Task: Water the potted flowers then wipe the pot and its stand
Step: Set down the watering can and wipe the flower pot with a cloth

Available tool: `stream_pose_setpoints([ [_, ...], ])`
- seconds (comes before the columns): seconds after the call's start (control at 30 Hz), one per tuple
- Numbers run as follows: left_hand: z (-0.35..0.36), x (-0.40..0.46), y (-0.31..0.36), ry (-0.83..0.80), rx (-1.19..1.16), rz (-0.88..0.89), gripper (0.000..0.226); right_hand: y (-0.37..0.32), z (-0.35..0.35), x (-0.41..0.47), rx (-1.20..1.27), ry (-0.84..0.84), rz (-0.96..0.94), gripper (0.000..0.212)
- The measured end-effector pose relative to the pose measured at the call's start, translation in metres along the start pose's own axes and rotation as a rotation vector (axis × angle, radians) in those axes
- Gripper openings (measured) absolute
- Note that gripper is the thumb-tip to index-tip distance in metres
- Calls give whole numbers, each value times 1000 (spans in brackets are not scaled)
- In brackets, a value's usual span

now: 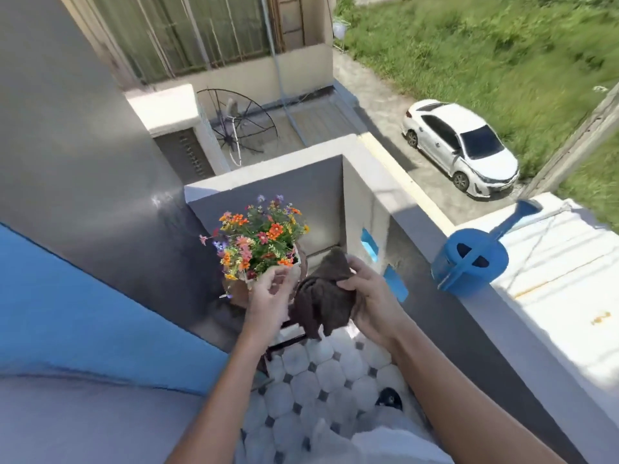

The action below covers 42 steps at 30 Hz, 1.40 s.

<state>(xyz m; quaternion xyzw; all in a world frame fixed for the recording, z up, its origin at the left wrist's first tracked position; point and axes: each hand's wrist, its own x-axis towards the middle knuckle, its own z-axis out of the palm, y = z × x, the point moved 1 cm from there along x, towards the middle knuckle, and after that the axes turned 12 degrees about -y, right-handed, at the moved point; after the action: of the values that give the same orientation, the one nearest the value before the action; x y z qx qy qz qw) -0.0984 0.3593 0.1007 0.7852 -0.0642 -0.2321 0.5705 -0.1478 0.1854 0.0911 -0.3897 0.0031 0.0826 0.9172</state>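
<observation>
Flowers (259, 237) in their pot (239, 289) sit just beyond your left hand (269, 296), its fingers loosely curled and empty; your right hand (371, 296) grips the brown cloth (321, 304) beside it.

Soft matt cloth (321, 296); seemingly plastic can (469, 259)

Potted flowers (259, 241) stand in the balcony corner on a stand (288, 333), with a cloth (321, 301) held just to their right. A watering can (472, 256) sits on the parapet (522, 316) further right, and a car (460, 147) is parked below, beyond it.
</observation>
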Motion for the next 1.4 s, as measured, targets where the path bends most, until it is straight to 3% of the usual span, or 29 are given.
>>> stream_pose_setpoints([
  [0.07, -4, -11, 1, -198, -61, 50, 24, 9, 4, 8, -22, -39, 20, 41],
  [0.13, -6, -11, -5, -297, -45, 78, 26, 14, 1, 13, -55, -49, 48, 44],
  [0.33, 3, 32, -34, -188, -345, 7, 20, 23, -38, 30, -539, 112, 144, 37],
  [0.43, 17, 54, -33, -203, -442, -52, 21, 26, -58, 39, -325, -2, 355, 38],
  [0.53, 26, 90, -32, -100, -368, -109, 16, 22, -81, 57, -204, 26, 406, 37],
  [0.6, 31, 118, -38, 35, -271, -174, 11, 17, -94, 72, -220, 134, 390, 35],
  [0.67, 40, 148, -51, 103, -219, -312, 20, 13, -108, 89, -280, 255, 391, 29],
  [0.73, 52, 175, -64, 148, -320, -474, 21, 11, -121, 107, -326, 362, 388, 26],
  [0.83, 60, 210, -92, 306, -667, -666, 23, 11, -139, 132, -345, 435, 400, 24],
  [0.93, 58, 231, -108, 442, -833, -687, 36, 11, -148, 152, -348, 436, 435, 20],
  [1.03, 59, 245, -112, 522, -816, -693, 34, 11, -151, 169, -328, 451, 471, 15],
  [1.17, 60, 251, -122, 529, -795, -723, 32, 13, -154, 188, -341, 490, 547, 19],
  [1.4, 39, 244, -133, 550, -595, -716, 30, 14, -160, 205, -440, 422, 476, 22],
])
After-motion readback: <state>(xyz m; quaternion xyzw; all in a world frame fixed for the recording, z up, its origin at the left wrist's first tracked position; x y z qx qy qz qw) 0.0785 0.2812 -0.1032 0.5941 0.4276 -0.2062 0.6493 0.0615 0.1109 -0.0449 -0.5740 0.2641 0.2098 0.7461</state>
